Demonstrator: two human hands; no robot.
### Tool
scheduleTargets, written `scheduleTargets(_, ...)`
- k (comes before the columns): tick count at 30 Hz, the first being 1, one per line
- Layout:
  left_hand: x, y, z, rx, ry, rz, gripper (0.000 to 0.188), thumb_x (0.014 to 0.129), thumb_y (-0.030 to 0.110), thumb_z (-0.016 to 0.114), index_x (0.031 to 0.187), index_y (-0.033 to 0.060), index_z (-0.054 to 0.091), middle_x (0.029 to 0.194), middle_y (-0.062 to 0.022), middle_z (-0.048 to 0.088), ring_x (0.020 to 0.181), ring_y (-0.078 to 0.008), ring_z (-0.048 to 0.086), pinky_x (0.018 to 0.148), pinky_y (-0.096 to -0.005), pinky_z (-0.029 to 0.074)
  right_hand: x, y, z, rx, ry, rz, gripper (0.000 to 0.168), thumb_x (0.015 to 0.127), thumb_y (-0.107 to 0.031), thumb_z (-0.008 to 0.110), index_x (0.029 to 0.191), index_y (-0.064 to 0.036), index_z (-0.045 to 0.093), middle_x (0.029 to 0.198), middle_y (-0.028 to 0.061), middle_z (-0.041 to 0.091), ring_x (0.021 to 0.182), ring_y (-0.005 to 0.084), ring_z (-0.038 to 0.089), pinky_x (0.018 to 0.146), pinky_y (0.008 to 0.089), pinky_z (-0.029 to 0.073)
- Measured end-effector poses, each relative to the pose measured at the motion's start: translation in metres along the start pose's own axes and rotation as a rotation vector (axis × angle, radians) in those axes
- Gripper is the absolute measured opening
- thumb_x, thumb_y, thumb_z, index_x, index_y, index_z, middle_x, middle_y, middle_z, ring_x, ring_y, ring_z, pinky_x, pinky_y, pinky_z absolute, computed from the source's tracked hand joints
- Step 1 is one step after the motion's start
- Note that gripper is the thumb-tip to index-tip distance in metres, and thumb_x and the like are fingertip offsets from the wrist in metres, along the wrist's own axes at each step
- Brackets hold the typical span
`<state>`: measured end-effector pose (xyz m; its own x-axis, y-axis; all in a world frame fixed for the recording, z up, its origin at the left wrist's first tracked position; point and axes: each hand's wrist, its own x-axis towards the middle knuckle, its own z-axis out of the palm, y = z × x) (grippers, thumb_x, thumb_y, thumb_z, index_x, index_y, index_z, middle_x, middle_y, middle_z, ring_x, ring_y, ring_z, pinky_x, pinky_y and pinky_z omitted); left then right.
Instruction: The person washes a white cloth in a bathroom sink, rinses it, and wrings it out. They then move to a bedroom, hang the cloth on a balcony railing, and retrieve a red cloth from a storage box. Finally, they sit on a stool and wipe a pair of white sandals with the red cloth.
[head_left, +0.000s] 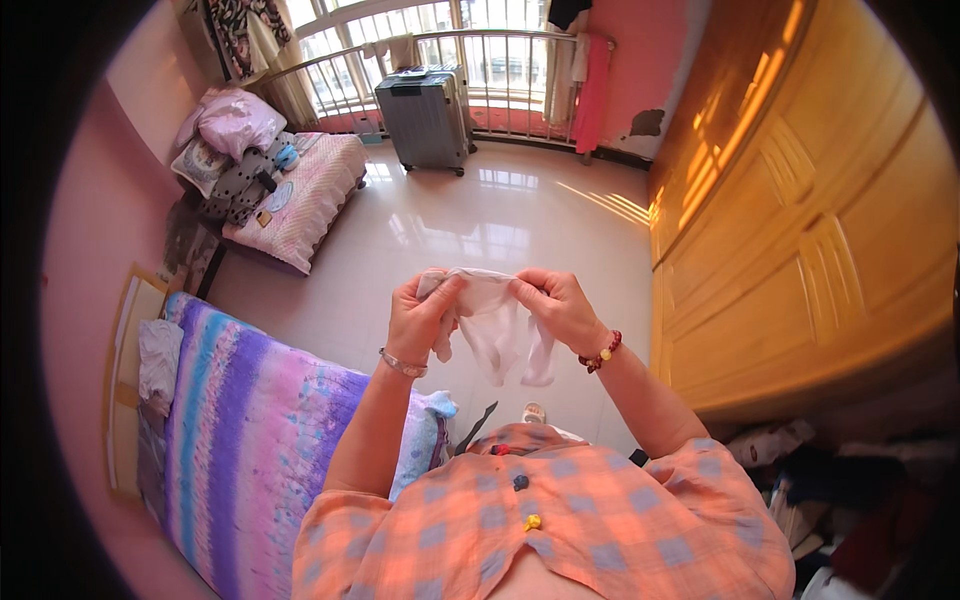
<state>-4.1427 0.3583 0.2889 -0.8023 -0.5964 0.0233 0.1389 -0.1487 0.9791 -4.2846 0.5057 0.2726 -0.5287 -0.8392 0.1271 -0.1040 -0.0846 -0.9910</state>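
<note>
A thin white fabric garment (487, 330) hangs between my two hands above the tiled floor. My left hand (421, 315) pinches its upper edge at one side, with some cloth bunched under the fingers. At the other side my right hand (556, 306) grips the same edge between thumb and fingers. The edge is drawn nearly straight between them, and loose ends dangle below. What kind of garment it is, I cannot tell. A bangle (403, 364) circles my left wrist, and a red bead bracelet (600, 352) my right.
A bed with a striped purple cover (247, 420) lies to the left. Beyond it, a pink-covered seat (315, 180) holds pillows and clothing. A grey suitcase (424, 124) stands before the window railing (510, 36). Wooden wardrobe doors (795, 225) line the right, with piled items (840, 480) lower down.
</note>
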Motion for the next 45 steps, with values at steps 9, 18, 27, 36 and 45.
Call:
scheduleTargets(9, 0.141, 0.011, -0.023, 0.011, 0.057, -0.055, 0.013, 0.086, 0.015, 0.064, 0.092, 0.003, 0.062, 0.065, -0.0019, 0.059, 0.049, -0.005, 0.049, 0.042, -0.0207, 0.038, 0.158, 0.013, -0.034, 0.05, -0.161, 0.1, 0.022, 0.092, -0.02, 0.056, 0.09, 0.0, 0.065, 0.062, -0.007, 0.047, 0.052, 0.0008, 0.038, 0.045, 0.0195, 0.031)
scheduleTargets(18, 0.325, 0.014, -0.062, 0.028, -0.141, 0.036, 0.013, 0.086, 0.015, 0.063, 0.093, 0.0058, 0.056, 0.069, -0.0007, 0.058, 0.05, -0.0042, 0.049, 0.042, -0.0189, 0.037, 0.316, 0.024, -0.038, -0.177, 0.059, -0.144, 0.02, 0.083, -0.02, 0.069, 0.095, -0.005, 0.065, 0.062, -0.005, 0.048, 0.054, 0.0018, 0.038, 0.048, 0.0199, 0.032)
scheduleTargets(27, 0.492, 0.028, -0.11, 0.022, -0.27, -0.028, 0.016, 0.086, 0.017, 0.066, 0.091, 0.0056, 0.056, 0.069, 0.0021, 0.056, 0.052, -0.0028, 0.048, 0.045, -0.0192, 0.037, 0.467, 0.044, -0.07, -0.004, 0.098, -0.037, 0.014, 0.086, -0.018, 0.065, 0.09, -0.004, 0.062, 0.074, -0.0044, 0.056, 0.068, 0.0024, 0.048, 0.06, 0.0182, 0.039)
scheduleTargets(36, 0.651, 0.024, -0.112, 0.117, -0.289, 0.024, 0.015, 0.087, 0.017, 0.065, 0.094, 0.0045, 0.059, 0.069, 0.0019, 0.057, 0.056, -0.0031, 0.051, 0.047, -0.0191, 0.04, 0.641, 0.077, -0.126, 0.061, -0.256, -0.053, 0.019, 0.086, -0.022, 0.065, 0.093, -0.004, 0.063, 0.075, -0.0049, 0.056, 0.07, 0.0015, 0.047, 0.06, 0.0187, 0.039)
scheduleTargets(45, 0.756, 0.047, -0.081, 0.316, 0.183, 0.446, 0.006, 0.087, 0.006, 0.061, 0.089, 0.0006, 0.06, 0.066, 0.0008, 0.058, 0.057, -0.0033, 0.051, 0.049, -0.0182, 0.039, 0.763, 0.035, -0.174, -0.375, 0.137, -0.641, 0.01, 0.084, -0.013, 0.062, 0.089, -0.005, 0.065, 0.068, 0.0132, 0.061, 0.062, 0.0269, 0.061, 0.053, 0.0304, 0.047)
